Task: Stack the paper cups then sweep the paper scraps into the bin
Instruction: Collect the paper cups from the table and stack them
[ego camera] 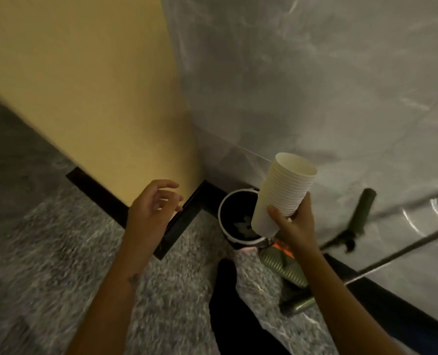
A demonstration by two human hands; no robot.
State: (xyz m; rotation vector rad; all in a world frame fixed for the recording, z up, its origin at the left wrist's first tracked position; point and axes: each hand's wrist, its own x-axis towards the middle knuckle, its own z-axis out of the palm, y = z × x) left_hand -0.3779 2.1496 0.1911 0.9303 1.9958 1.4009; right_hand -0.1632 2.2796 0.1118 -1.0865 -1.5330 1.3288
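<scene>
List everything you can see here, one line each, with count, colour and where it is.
paper cups: one nested stack, white, held in front of the bin's right side
bin: one, black with white rim, on the floor in the wall corner
paper scraps: a few, pale, inside the bin
dustpan: one, green, on the floor right of the bin
handle: one, green, by the grey wall, blurred
leg: one, black, bottom centre
left hand: open, empty
right hand: grips the cup stack
</scene>
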